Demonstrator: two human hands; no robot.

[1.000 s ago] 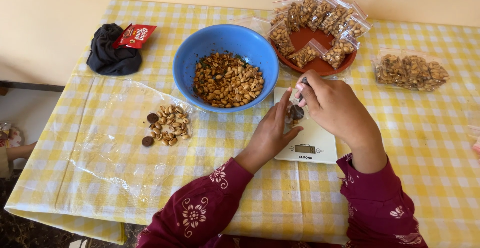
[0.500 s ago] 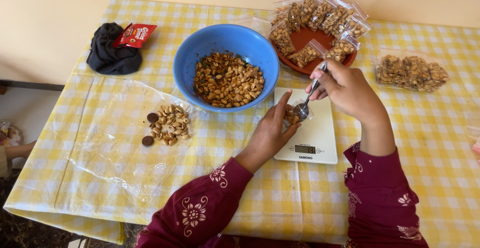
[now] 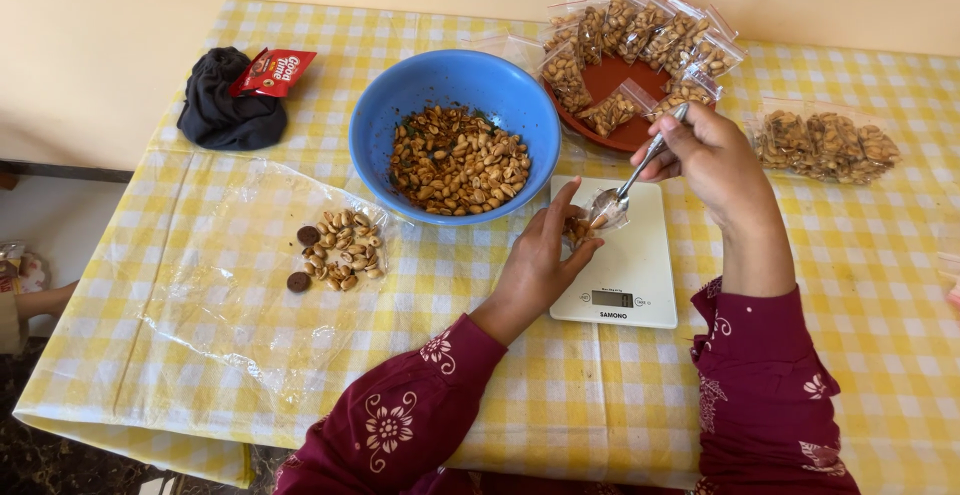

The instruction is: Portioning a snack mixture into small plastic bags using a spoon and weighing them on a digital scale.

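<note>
**Spoon at the mouth of a small bag, on the scale**

A small clear bag [image 3: 585, 225] with a few roasted peanuts in it sits on the upper left part of the white kitchen scale [image 3: 625, 275]. The left hand [image 3: 538, 263] pinches the bag between thumb and fingers, holding its mouth up. The right hand [image 3: 712, 160] grips a metal spoon [image 3: 625, 188] by the handle, fingers closed around it — the bowl of the spoon tilts down at the bag's opening, and appears empty, though glare makes that hard to judge.

Just left of the scale stands a blue bowl [image 3: 400, 105] of peanuts. Behind the scale, a red plate [image 3: 610, 80] carries filled bags [image 3: 640, 40], and more filled bags [image 3: 822, 142] lie to its right. Further left on the yellow checked tablecloth [image 3: 500, 375], a loose heap of peanuts [image 3: 340, 249] rests on a clear plastic sheet [image 3: 230, 295] — a dark cloth [image 3: 225, 110] and a red packet [image 3: 272, 71] lie beyond.
</note>
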